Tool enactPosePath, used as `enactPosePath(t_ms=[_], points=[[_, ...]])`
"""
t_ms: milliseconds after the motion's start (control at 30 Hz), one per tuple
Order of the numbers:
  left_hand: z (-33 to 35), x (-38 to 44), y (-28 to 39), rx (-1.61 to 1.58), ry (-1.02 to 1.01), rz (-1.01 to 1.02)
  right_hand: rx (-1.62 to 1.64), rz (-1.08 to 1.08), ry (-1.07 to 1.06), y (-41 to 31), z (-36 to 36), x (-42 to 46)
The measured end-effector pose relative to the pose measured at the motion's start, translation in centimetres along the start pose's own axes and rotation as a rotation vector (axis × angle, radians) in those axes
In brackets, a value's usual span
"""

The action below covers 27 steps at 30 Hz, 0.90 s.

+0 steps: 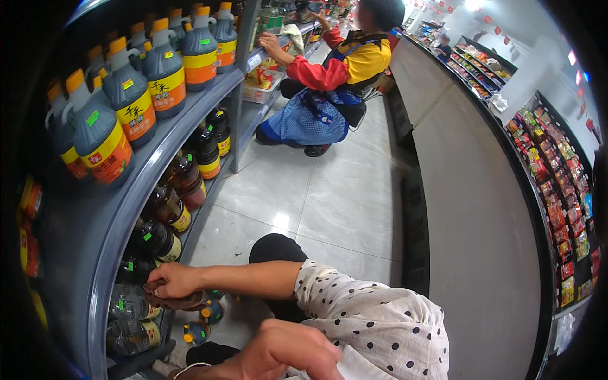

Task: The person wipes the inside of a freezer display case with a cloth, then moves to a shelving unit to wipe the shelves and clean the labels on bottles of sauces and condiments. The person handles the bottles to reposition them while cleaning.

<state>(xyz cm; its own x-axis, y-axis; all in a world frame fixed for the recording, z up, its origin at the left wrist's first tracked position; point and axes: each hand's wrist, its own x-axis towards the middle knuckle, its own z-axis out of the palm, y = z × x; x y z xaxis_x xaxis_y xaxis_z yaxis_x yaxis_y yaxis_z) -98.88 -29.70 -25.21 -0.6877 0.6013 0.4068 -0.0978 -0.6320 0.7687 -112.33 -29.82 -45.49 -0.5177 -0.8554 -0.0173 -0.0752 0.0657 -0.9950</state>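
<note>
My right hand [173, 281] grips a crumpled brown cloth [178, 300] at the front of the bottom shelf. Beside it lie clear plastic bottles [127, 301] and a dark bottle [156, 240] with a pale label. Just below the cloth, two dark bottles with yellow caps [195, 332] are on the floor. My left hand [280, 354], blurred and close to the camera, has its fingers curled near my polka-dot shirt [380, 327]. Its fingertips are partly hidden, so I cannot tell whether it holds something.
Soy sauce jugs [164, 71] with yellow-orange caps line the upper shelf [156, 137] above my right hand. Farther along the aisle, a person [327, 80] in a blue apron crouches at the shelving. A grey counter or partition [475, 190] bounds the tiled floor [342, 199] on the right.
</note>
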Motion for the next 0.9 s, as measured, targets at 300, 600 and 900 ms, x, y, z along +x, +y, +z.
enactPosePath(t_ms=[300, 600, 900], points=[[0.7, -1.4, 1.3, 0.808, 0.175, 0.510, 0.053, -0.019, -0.043, 0.1, 1.0, -0.8], [-11.3, -17.7, 11.7, 2.182, 1.497, 0.125, 0.094, -0.649, 0.080, -17.0, -2.0, -0.8], [-14.3, -19.3, 10.6, 2.396, 1.592, 0.130, -0.987, -0.710, 0.032, -20.6, -6.3, 11.0]])
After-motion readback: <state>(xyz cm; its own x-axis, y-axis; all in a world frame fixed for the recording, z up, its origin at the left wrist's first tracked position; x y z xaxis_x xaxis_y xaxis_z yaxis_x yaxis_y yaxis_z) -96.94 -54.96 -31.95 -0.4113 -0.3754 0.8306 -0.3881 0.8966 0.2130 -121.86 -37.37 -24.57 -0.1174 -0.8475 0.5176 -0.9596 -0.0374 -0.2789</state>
